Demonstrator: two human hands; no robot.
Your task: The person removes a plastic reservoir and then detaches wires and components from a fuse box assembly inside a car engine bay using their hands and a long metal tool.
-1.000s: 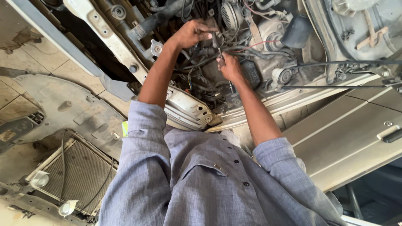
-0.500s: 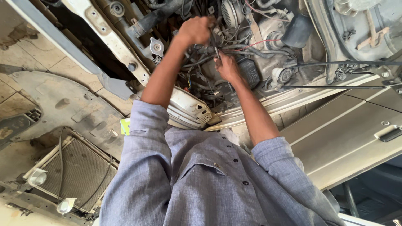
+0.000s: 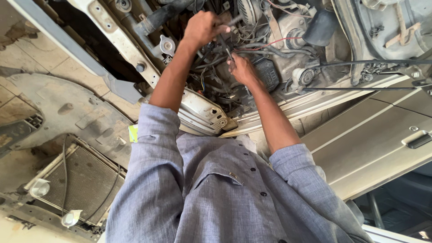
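Both my arms, in grey-blue sleeves, reach into an open car engine bay. My left hand (image 3: pixel 202 28) is closed around a dark handle-like tool (image 3: pixel 231 21) among the hoses and wires. Lower and to the right, my right hand (image 3: pixel 241 69) pinches a thin dark part (image 3: pixel 226 48) of the black wiring bundle, beside a black box-shaped part (image 3: pixel 269 72). What the fingertips touch is hidden in the tangle of cables.
A white front crossmember (image 3: pixel 112 33) and radiator cap (image 3: pixel 167 45) lie left of my hands. A removed radiator (image 3: pixel 83 180) and grey plastic undertray (image 3: pixel 67 112) rest on the tiled floor. A thin prop rod (image 3: pixel 369 63) and the car's beige door (image 3: pixel 382 139) are at right.
My left hand has shifted slightly up and right over the wiring, still closed. My right hand stays at the same spot on the cables.
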